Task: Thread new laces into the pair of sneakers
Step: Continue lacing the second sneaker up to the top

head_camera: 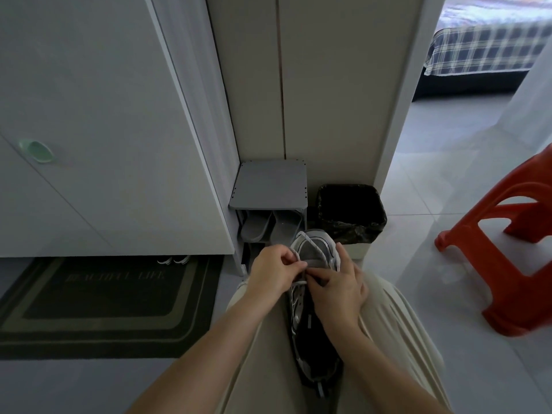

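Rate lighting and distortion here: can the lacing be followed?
Head view: dim, underexposed around the sneaker, brighter on the floor tiles; wide-angle lens bows the cabinet edge; left hand and right hand sharp, but the thin lace between them is hard to trace.

Both hands, left hand point(273, 271) and right hand point(337, 289), pinch a white lace point(313, 249) over the lap-held sneaker point(316, 324)

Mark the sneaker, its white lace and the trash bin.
sneaker point(324, 239), head view, on the toe cap.
white lace point(298, 283), head view, on the strand crossing the eyelets.
trash bin point(352, 231), head view, on its bag-covered front wall.
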Demonstrator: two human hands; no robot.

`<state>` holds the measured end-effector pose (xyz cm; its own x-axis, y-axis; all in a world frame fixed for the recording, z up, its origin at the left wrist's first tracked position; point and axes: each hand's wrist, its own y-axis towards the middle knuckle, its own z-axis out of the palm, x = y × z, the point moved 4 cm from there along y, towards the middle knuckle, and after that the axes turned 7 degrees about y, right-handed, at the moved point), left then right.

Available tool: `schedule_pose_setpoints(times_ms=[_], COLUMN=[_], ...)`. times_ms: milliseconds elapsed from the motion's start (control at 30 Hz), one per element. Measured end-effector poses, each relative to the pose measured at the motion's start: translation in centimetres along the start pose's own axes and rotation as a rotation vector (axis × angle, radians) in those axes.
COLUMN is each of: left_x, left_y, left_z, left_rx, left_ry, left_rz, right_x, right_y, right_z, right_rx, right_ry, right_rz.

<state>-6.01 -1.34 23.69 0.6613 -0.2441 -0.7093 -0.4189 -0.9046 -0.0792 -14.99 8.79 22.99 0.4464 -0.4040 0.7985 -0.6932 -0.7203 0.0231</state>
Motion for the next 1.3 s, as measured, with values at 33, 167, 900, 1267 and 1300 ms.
schedule_pose_setpoints(times_ms=[33, 167, 900, 1267, 1300], left_x=[0.2, 0.8, 0.6, -0.1, -0.1], left_y=[0.1, 0.1, 0.1, 0.0, 0.0], left_z=[0.1, 0.2, 0.4, 0.3, 0.2], left_rx=[0.007, 0.042, 0.066, 0.141, 0.132], left_ry=[-0.022, -0.091, -0.114, -0.055, -0.039], left_rz=[-0.025, -0.148, -0.171, -0.144, -0.13], right_x=[0.0, 0.0, -0.6, -1.3, -1.4], right_y=[0.0, 0.0, -0.8, 0.5, 0.6], right_z=[0.1, 0.4, 1.4, 2.5, 2.5], right_rx=[0.001, -0.031, -0.259, -0.163, -0.144], right_ry=[-0.001, -0.014, 0.003, -0.233, -0.296], right_rz=[-0.004, -0.006, -0.127, -0.247, -0.266])
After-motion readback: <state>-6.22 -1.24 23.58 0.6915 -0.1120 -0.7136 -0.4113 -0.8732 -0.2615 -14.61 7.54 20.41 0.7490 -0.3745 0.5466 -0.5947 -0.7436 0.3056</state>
